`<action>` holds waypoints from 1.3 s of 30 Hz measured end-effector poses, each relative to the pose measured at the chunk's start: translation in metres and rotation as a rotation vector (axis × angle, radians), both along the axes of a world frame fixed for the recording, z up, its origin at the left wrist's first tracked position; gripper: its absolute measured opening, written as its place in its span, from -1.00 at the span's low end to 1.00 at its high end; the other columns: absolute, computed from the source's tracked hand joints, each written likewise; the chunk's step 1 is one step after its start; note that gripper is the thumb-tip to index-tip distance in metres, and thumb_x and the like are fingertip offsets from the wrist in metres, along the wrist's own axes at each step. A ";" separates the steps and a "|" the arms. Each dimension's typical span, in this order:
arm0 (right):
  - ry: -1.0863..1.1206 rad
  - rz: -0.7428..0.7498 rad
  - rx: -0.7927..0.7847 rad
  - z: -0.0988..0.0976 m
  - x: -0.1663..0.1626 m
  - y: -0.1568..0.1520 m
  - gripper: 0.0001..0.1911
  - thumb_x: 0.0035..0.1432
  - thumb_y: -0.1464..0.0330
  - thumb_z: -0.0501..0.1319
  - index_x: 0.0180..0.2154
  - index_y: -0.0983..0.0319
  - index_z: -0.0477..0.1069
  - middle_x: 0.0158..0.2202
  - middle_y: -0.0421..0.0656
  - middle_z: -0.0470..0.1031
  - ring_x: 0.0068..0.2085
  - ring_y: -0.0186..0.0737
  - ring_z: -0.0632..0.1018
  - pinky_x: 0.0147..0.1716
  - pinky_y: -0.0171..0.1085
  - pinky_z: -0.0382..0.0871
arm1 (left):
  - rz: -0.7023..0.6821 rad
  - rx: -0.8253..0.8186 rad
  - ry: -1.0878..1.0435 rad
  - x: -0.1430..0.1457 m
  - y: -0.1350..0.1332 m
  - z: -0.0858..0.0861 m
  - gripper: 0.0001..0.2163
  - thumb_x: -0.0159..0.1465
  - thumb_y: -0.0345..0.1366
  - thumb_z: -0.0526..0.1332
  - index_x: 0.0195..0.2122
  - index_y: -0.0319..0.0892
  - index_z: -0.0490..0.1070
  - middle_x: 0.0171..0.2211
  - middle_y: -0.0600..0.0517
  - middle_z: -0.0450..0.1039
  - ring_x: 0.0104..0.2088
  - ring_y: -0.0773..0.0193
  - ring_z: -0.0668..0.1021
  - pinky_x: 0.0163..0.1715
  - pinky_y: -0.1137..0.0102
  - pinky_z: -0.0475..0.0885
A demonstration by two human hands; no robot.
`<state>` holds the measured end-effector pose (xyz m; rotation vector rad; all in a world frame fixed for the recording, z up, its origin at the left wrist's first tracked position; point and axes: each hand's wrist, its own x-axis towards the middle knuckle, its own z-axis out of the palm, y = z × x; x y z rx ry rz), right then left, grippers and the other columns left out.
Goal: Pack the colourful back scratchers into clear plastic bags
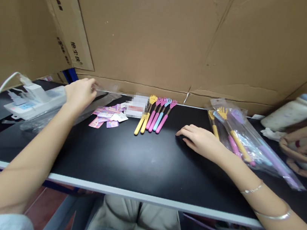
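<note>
While left hand (pixel 80 90) curls, right hand (pixel 196 138) rests

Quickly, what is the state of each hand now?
Left hand: at the clear plastic bags; grip cannot be told.
Right hand: open, holding nothing, over the black table.

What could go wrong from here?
1. Snag: the left hand is at the clear plastic bags, right beside the white power strip. A pulled bag might catch the strip or its plugs.
2. Scatter: the small cards lie loose in a pile close to those bags; a sliding bag could spread them.
3. Knock: the claw-headed sticks lie loose near the right hand; a sideways sweep may push them out of line.
</note>
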<state>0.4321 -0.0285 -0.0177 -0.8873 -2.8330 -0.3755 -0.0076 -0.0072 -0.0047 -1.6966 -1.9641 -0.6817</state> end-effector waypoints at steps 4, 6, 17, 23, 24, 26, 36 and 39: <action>0.011 -0.007 0.003 -0.001 0.000 -0.002 -0.76 0.21 0.50 0.05 -0.13 0.24 0.41 -0.21 -0.08 0.50 -0.19 -0.15 0.51 -0.24 -0.23 0.38 | -0.172 0.106 0.112 0.052 -0.014 0.014 -0.80 0.26 -0.32 0.10 -0.13 -0.06 0.44 -0.26 -0.02 0.49 -0.24 0.13 0.48 -0.48 0.36 0.20; 0.014 -0.015 0.010 -0.002 -0.001 -0.003 -0.77 0.22 0.48 0.05 -0.13 0.24 0.41 -0.22 -0.09 0.50 -0.20 -0.15 0.51 -0.25 -0.23 0.37 | -0.308 0.189 0.170 0.077 -0.021 0.016 -0.82 0.28 -0.34 0.09 -0.16 -0.04 0.45 -0.29 0.01 0.49 -0.24 0.17 0.48 -0.49 0.39 0.22; 0.321 -0.010 0.346 0.009 -0.012 -0.012 -0.94 0.20 0.38 0.17 -0.26 0.23 0.33 -0.28 -0.09 0.49 -0.13 -0.09 0.42 -0.20 -0.18 0.34 | -0.871 0.298 0.456 0.150 -0.049 -0.003 -0.80 0.34 -0.41 0.08 -0.16 -0.05 0.47 -0.30 0.08 0.50 -0.31 0.34 0.46 -0.34 0.47 0.30; 0.497 -0.021 0.559 0.011 -0.015 -0.019 -0.87 0.13 0.40 0.23 -0.30 0.19 0.26 -0.30 -0.11 0.44 -0.18 -0.10 0.44 -0.23 -0.16 0.33 | -0.917 0.347 0.501 0.157 -0.053 -0.007 -0.78 0.34 -0.45 0.08 -0.15 -0.03 0.46 -0.30 0.13 0.52 -0.36 0.38 0.45 -0.35 0.48 0.29; 0.507 -0.015 0.589 0.011 -0.017 -0.020 -0.86 0.12 0.41 0.23 -0.29 0.19 0.26 -0.30 -0.12 0.44 -0.18 -0.11 0.44 -0.23 -0.16 0.33 | -0.931 0.342 0.512 0.158 -0.053 -0.008 -0.77 0.34 -0.45 0.08 -0.13 -0.02 0.45 -0.30 0.14 0.52 -0.36 0.39 0.45 -0.36 0.48 0.29; 0.522 0.007 0.645 0.011 -0.019 -0.024 -0.84 0.11 0.43 0.23 -0.27 0.17 0.27 -0.30 -0.15 0.44 -0.17 -0.12 0.45 -0.22 -0.16 0.33 | -0.964 0.325 0.546 0.158 -0.052 -0.010 -0.76 0.35 -0.46 0.07 -0.09 -0.02 0.43 -0.29 0.15 0.52 -0.34 0.40 0.46 -0.37 0.49 0.29; 0.345 -0.107 0.385 0.012 -0.022 -0.041 -0.59 0.21 0.40 0.12 0.07 -0.06 0.30 0.05 -0.16 0.42 0.17 0.11 0.29 0.15 0.22 0.08 | -1.079 0.171 0.621 0.158 -0.053 -0.015 -0.71 0.40 -0.40 -0.01 0.02 0.03 0.39 -0.18 0.11 0.52 -0.29 0.42 0.49 -0.40 0.53 0.31; 0.287 -0.086 0.366 0.015 -0.022 -0.041 -0.57 0.23 0.39 0.11 0.10 -0.11 0.28 0.12 -0.21 0.39 0.22 0.14 0.25 0.18 0.27 0.02 | -1.103 0.110 0.597 0.159 -0.053 -0.016 -0.73 0.40 -0.39 -0.01 -0.01 0.00 0.41 -0.22 0.09 0.52 -0.30 0.41 0.49 -0.39 0.53 0.32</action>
